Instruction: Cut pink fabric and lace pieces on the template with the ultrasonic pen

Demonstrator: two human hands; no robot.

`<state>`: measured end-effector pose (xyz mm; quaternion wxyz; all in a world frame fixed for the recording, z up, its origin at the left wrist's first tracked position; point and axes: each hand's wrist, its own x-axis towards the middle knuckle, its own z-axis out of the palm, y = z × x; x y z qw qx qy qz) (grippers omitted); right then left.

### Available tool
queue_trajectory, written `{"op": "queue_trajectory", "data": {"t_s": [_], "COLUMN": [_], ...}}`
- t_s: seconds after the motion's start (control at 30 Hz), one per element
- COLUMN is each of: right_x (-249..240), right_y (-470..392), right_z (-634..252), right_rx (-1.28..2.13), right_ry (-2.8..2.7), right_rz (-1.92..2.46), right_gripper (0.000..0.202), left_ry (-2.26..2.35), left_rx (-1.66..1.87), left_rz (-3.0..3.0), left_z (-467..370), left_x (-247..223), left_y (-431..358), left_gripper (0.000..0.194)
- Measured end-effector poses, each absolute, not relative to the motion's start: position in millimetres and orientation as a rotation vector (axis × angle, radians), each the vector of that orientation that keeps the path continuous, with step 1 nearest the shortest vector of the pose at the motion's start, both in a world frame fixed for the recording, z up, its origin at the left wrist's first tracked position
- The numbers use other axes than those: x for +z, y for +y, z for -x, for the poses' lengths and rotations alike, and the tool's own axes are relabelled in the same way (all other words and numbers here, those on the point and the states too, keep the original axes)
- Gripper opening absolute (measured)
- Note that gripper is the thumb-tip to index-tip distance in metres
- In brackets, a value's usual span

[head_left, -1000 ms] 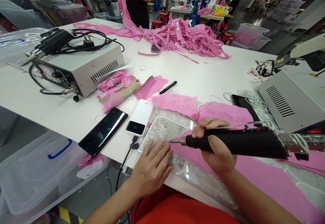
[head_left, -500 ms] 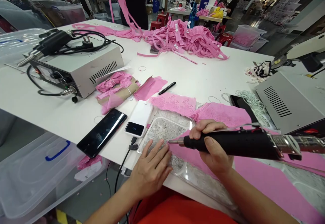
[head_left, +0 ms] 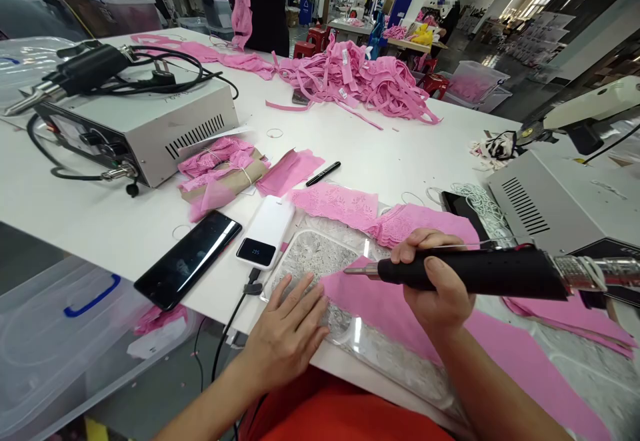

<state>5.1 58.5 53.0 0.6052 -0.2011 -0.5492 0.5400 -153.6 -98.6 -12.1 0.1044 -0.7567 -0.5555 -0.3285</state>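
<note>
My right hand [head_left: 440, 281] is wrapped round a black ultrasonic handpiece [head_left: 480, 273], held nearly level with its thin metal tip pointing left. The tip is over a pink fabric piece [head_left: 385, 304], near its narrow left end; whether it touches cannot be made out. My left hand [head_left: 293, 327] lies flat, fingers spread, its fingertips at that left end. Beneath them is a clear-covered, grey-patterned board [head_left: 315, 254]. Behind my right hand lie a pink lace piece [head_left: 340, 202] and another pink piece [head_left: 430, 221].
Left of the board are a white power bank [head_left: 267, 227], a black phone [head_left: 189, 259] and a pen [head_left: 323, 173]. Grey machine boxes [head_left: 145, 127] flank the table, one with a handpiece on top. Pink straps [head_left: 350, 84] are heaped behind; a person [head_left: 265, 7] stands beyond.
The handpiece has moved right, its tip now away from my left fingertips. My left hand stays by the fabric's end. The view has shifted slightly. The person behind has raised a pink strip.
</note>
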Motion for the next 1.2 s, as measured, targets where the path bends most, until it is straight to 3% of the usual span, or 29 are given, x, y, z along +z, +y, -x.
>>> {"op": "queue_trajectory", "data": {"t_s": [0.77, 1.0, 1.2], "right_x": [63.4, 97.8, 82.6], "right_y": [59.1, 81.9, 86.1], "right_z": [-4.6, -83.1, -163.1], "right_rx": [1.238, 0.993, 0.876], "right_ry": [-1.228, -1.119, -0.984], "right_rz": [0.438, 0.513, 0.657], "right_gripper": [0.01, 0.012, 0.009], "left_ry": [-1.63, -1.548, -1.365], "left_rx": [-0.959, -1.004, -1.07], "left_rz": [2.233, 2.232, 2.339], "left_z": [155.1, 159.8, 113.7], "left_x": [-12.2, -10.6, 7.7], "left_y": [-98.3, -92.2, -64.5], "left_gripper": [0.029, 0.03, 0.026]}}
